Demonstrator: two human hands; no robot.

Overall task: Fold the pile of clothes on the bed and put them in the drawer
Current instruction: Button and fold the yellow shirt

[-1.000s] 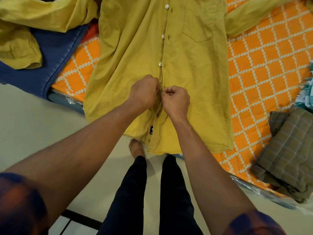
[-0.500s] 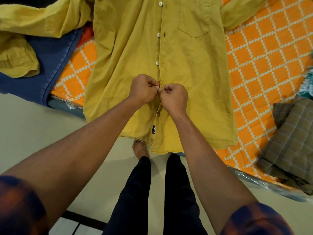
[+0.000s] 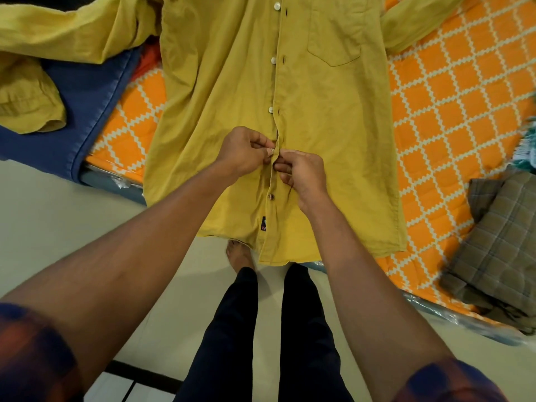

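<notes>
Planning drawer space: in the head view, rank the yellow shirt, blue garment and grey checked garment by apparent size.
1. yellow shirt, largest.
2-3. blue garment and grey checked garment look alike; the blue one is partly covered, the grey one bunched and cropped, so unranked.

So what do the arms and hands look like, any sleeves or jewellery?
The left sleeve and right sleeve are a dark blue and orange check, pushed up high, with everything below them bare. No watch or ring shows on the left hand or right hand.
</notes>
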